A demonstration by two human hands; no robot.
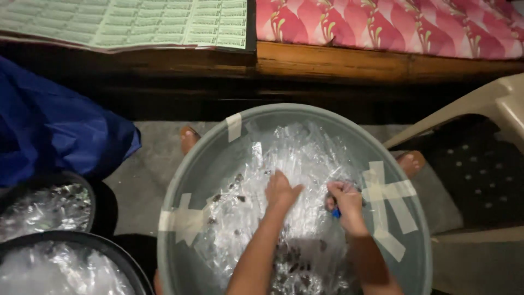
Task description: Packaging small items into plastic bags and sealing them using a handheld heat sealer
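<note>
In the taped grey basin (pixel 203 164), the left hand (pixel 281 191) presses spread on clear plastic wrappers (pixel 297 155); the right hand (pixel 345 201) pinches a small blue tool (pixel 335 212).

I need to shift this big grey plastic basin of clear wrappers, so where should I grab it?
Grip the big grey plastic basin by its rolled rim at the left and right sides, coming from above. The walls look smooth, without handles, and the taped patches suggest cracks, so avoid those.
</note>
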